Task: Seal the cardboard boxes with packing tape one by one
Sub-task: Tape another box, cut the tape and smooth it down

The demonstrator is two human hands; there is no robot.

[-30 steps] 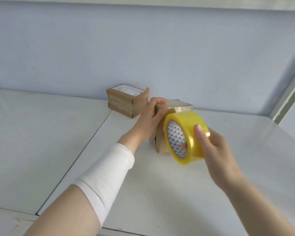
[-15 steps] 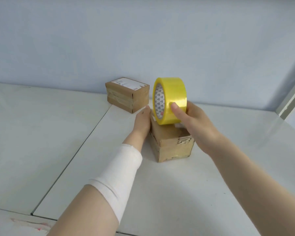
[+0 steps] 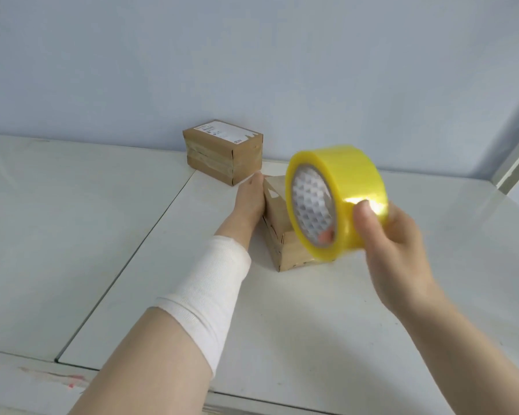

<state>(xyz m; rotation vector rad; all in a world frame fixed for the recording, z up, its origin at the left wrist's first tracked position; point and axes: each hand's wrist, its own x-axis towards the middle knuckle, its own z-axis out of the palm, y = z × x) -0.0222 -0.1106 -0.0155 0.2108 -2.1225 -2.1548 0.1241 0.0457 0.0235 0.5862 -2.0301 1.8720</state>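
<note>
A small cardboard box point(image 3: 277, 223) sits on the white table point(image 3: 312, 310) in the middle of the view. My left hand point(image 3: 249, 202) lies flat against the box's left side with straight fingers. My right hand point(image 3: 393, 238) grips a yellow roll of packing tape point(image 3: 336, 202), held up in the air in front of the box and hiding most of its top and right side. A second, taped cardboard box point(image 3: 222, 151) with a white label stands further back near the wall.
A blue-grey wall point(image 3: 252, 70) closes the back of the table. A seam point(image 3: 138, 250) runs diagonally between two table panels on the left. A white band covers my left forearm point(image 3: 210, 304). A window frame point(image 3: 516, 163) shows at the right edge.
My right hand has pulled the tape roll from above the box's top toward me and to the right. My left hand stays on the box's left side.
</note>
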